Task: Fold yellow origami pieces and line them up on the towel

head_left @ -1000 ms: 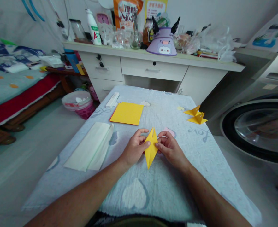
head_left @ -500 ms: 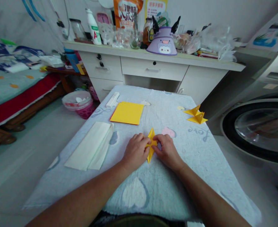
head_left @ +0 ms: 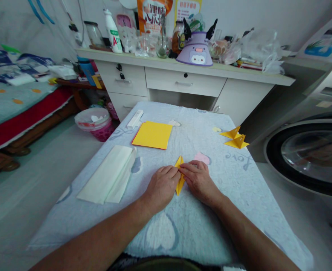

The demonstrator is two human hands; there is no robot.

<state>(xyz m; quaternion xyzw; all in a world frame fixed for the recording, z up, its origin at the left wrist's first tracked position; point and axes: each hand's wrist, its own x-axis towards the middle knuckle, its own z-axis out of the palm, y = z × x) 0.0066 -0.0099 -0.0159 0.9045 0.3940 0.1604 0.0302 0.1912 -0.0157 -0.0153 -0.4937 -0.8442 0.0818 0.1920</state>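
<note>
A narrow diamond of folded yellow paper point(head_left: 180, 184) lies on the cloth-covered table, its two points showing above and below my fingers. My left hand point(head_left: 163, 184) grips its left side, fingers bent over the middle. From the right, my right hand point(head_left: 199, 180) presses on the same paper, its fingertips meeting those of the left. The fingers hide the paper's centre. Farther off sits a stack of square yellow sheets point(head_left: 152, 134), with a red edge showing beneath. Two finished-looking folded yellow paper shapes point(head_left: 236, 138) stand at the table's right edge.
A folded pale cloth or paper point(head_left: 107, 175) lies on the left of the table point(head_left: 160, 233). Behind it is a small white oblong box point(head_left: 135, 119). A white cabinet point(head_left: 185, 81) stands beyond, a washing machine point(head_left: 318, 143) right, a lined pink bin point(head_left: 95, 124) left.
Both hands have closed in over the folded paper, their fingertips now meeting at its middle. The diamond looks narrower than before. The stack and the other folded shapes have stayed put.
</note>
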